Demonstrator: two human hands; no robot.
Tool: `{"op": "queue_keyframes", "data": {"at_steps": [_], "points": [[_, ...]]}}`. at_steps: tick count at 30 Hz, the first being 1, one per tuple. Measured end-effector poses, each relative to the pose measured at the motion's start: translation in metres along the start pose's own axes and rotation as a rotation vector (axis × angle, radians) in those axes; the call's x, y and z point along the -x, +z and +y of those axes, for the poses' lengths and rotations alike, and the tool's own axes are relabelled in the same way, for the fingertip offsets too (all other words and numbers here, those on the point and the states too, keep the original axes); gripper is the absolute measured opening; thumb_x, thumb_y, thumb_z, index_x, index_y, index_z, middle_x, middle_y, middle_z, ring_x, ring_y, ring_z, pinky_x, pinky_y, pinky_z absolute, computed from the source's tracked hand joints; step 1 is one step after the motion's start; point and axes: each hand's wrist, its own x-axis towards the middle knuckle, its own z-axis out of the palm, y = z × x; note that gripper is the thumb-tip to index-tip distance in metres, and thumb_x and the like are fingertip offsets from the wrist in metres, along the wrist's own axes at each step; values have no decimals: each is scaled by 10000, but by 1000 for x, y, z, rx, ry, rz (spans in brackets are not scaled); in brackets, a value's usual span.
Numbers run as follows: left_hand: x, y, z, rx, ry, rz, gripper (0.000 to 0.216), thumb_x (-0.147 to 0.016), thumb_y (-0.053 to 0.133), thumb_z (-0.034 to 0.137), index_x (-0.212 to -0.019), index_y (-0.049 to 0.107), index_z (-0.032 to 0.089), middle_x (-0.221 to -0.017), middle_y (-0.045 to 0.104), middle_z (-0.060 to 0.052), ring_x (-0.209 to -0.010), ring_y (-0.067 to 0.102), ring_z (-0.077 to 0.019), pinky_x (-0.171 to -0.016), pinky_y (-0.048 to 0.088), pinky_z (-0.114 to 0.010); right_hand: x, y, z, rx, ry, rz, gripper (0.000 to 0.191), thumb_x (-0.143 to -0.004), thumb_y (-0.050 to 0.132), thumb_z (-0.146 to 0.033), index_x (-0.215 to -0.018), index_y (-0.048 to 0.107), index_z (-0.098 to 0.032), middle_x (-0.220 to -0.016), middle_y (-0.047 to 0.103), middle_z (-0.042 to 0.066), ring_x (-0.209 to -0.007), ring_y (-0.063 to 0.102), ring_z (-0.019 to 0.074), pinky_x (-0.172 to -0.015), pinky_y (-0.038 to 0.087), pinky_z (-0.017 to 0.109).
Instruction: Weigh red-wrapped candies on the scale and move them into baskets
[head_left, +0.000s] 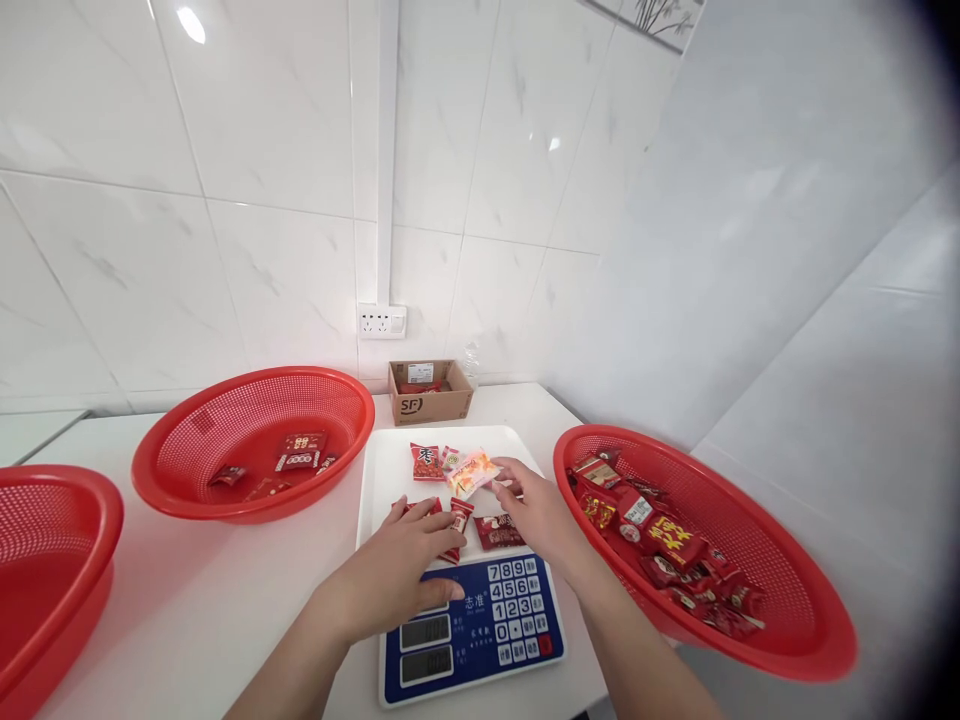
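A white weighing scale (pixel 390 470) with a blue keypad panel sits in front of me. Several wrapped snacks lie on its tray, among them a red packet (pixel 426 461) and a dark red packet (pixel 498 531). My left hand (pixel 409 565) rests palm down on the tray's near edge, its fingers over small red packets (pixel 459 516). My right hand (pixel 534 510) pinches a pink and orange packet (pixel 471 472) at its right end.
A red mesh basket (pixel 787 560) at the right holds several red snack packets. Another red basket (pixel 247 440) at the left holds a few packets; a third (pixel 52 560) shows at the far left. A small cardboard box (pixel 431 392) stands by the wall.
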Motion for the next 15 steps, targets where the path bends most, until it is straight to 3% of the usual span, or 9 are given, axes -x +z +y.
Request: {"op": "queue_keyframes", "data": {"at_steps": [4,10,15], "points": [[-2,1,-1,-29,-21,64,333,-867,493,375,-1191,536,312,-1302,527,-10,-1320,303,-290,-1084,157,-550,5,-2,-1,94,-36,-30,267,-853,434,-259,-992,654,-201,-1015,652,81,-892,613,206,-796,473,355],[-3,2,-4,-75,-19,134,345,-881,465,315,-1222,508,324,-1278,526,-29,-1285,350,-275,-1061,229,-525,3,6,-9,171,-197,-148,332,-883,448,-289,-1177,595,-242,-1308,531,43,-1224,414,230,-1018,319,406],[-2,3,-5,-57,-9,127,327,-879,463,286,-1198,527,323,-1192,568,-29,-1245,394,-270,-1058,241,-513,6,11,-15,222,-206,-218,344,-906,415,-353,-1161,602,-219,-1221,602,57,-1218,412,275,-958,343,473]]}}
